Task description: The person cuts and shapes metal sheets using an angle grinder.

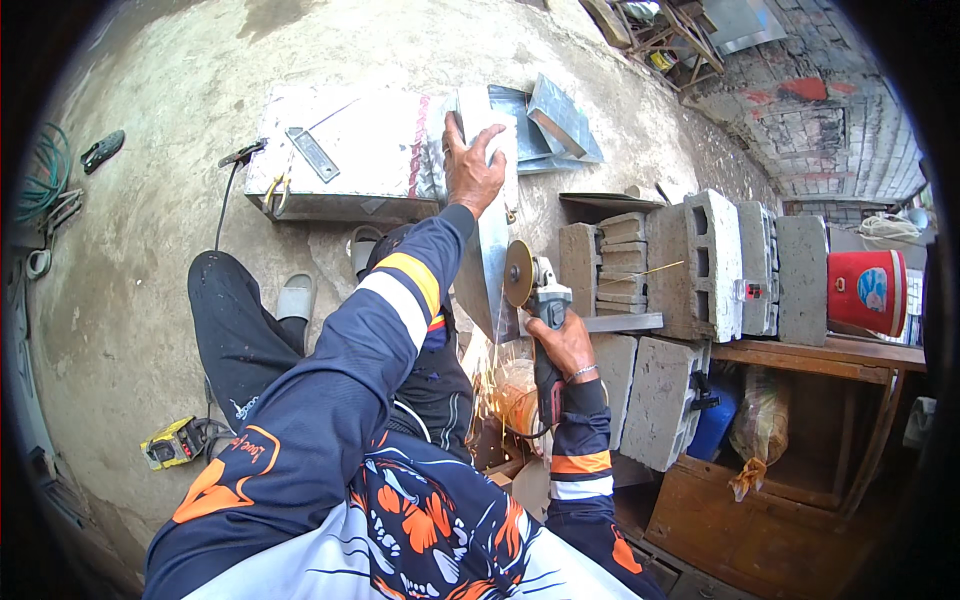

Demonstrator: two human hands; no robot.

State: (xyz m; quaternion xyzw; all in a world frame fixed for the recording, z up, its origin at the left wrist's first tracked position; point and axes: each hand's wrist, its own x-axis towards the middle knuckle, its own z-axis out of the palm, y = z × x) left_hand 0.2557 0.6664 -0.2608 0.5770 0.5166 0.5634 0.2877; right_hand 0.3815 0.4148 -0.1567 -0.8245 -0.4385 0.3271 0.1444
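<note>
My right hand (567, 345) is closed round the body of an angle grinder (550, 300). The grinder's round tan disc (519, 273) stands at the right edge of a long, tapered piece of folded sheet metal (485, 255). Sparks (486, 378) spray below its lower end, toward me. My left hand (474, 170) presses on the upper part of that metal piece, fingers spread across it, with no glove. Under its far end is a silvery box-like block (375, 140). What lies beneath my left palm is hidden.
A try square (313, 155) and a clamp (242, 153) lie at the block's left. Folded metal offcuts (560, 115) are beyond it. Concrete blocks (712, 265) stand close at right, near a red bucket (866, 290) and wooden cabinet (780, 480). Another person's dark-trousered leg (240, 320) is at left.
</note>
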